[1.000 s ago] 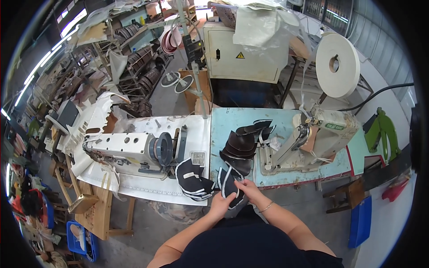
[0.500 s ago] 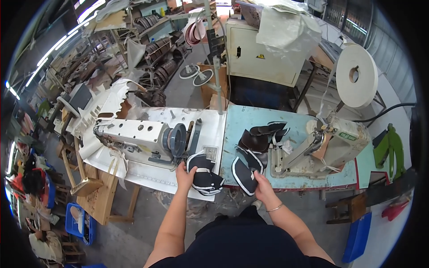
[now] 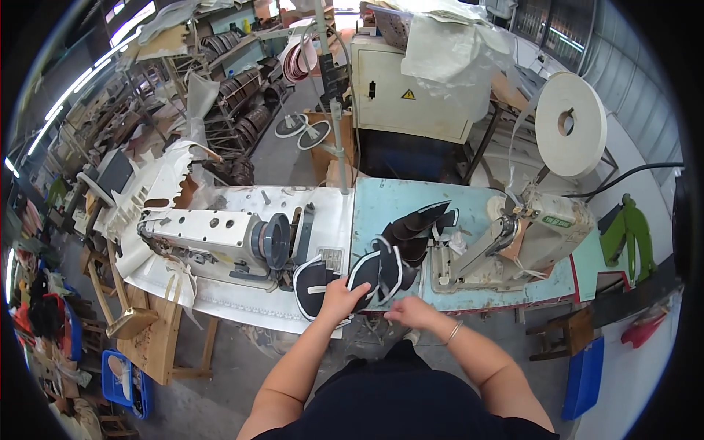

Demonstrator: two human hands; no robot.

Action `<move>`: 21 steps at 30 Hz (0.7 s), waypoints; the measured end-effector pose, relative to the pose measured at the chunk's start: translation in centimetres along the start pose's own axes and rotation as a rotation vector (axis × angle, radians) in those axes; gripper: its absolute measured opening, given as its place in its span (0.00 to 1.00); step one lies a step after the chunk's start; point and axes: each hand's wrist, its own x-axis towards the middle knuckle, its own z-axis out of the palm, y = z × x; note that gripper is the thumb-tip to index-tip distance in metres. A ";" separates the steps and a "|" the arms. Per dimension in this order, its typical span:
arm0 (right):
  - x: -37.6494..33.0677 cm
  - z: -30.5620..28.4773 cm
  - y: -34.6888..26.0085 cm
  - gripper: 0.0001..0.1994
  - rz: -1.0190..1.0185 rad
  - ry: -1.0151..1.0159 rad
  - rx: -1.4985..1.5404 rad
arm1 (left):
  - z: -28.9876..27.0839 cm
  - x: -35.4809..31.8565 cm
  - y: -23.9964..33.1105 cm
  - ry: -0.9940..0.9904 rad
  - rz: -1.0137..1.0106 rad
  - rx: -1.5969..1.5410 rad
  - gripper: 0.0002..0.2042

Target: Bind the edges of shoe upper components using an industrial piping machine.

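Note:
My left hand [image 3: 343, 299] is closed on a curved black shoe-upper piece [image 3: 364, 273] with a white edge, held over the seam between the two tabletops. Beside it on the left, a stack of similar black pieces [image 3: 311, 282] lies at the white table's front edge. To the right, more white-edged black pieces [image 3: 389, 265] lead back to a dark pile [image 3: 411, 233] on the turquoise table. My right hand [image 3: 412, 313] is near the front edge with its fingers curled in. Anything between those fingers is too small or hidden to make out.
A white sewing machine [image 3: 213, 231] stands on the left table [image 3: 227, 297]. Another machine [image 3: 543, 235], below a big white tape roll [image 3: 570, 125], stands on the turquoise table [image 3: 469, 198]. A metal pole [image 3: 338, 139] rises behind the seam. A wooden stool [image 3: 563, 334] is at right.
My left hand has moved right, from the stack onto the piece my right hand held. My right hand has let go of that piece and drawn slightly left and nearer. The view has shifted slightly.

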 end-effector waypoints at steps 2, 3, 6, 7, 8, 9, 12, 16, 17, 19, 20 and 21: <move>0.4 -4.5 -1.6 0.11 -0.053 -0.159 0.417 | -0.8 -0.4 4.0 -0.145 -0.063 0.122 0.15; 1.7 -5.5 -0.8 0.11 -0.090 0.072 0.431 | -0.7 -0.8 4.7 -0.213 -0.011 0.264 0.13; 5.8 -7.5 1.9 0.26 0.064 0.747 -0.085 | 1.1 -3.1 7.4 -0.239 0.207 0.384 0.12; 7.8 -6.5 4.3 0.33 0.056 0.916 -0.359 | 2.1 -3.6 6.9 -0.223 0.313 0.371 0.11; 8.0 -6.2 1.3 0.39 0.091 0.540 0.026 | 2.2 -4.2 5.7 -0.180 0.397 0.366 0.11; 9.7 -6.7 2.2 0.33 0.326 0.063 -0.190 | 3.1 -4.3 5.5 -0.249 0.398 0.378 0.12; 12.0 -5.7 2.9 0.22 0.148 0.308 -0.144 | 3.0 -3.9 5.1 -0.057 0.402 0.318 0.12; 10.3 -10.7 -0.2 0.11 -0.017 0.622 1.047 | 0.2 -2.0 7.5 0.389 -0.111 -0.319 0.13; 9.4 -11.4 -0.6 0.13 -0.166 0.590 1.191 | 0.1 -1.2 6.9 0.367 -0.047 -0.803 0.15; 7.5 -10.8 -0.5 0.16 -0.268 0.596 1.438 | 0.2 -0.6 5.7 0.261 -0.083 -1.047 0.18; 6.2 -9.7 -0.2 0.19 -0.237 0.591 1.578 | 0.3 -0.7 5.5 0.180 -0.119 -1.144 0.18; 5.2 -8.0 0.3 0.20 -0.216 0.542 1.680 | 0.5 -1.0 4.9 0.064 -0.201 -1.223 0.18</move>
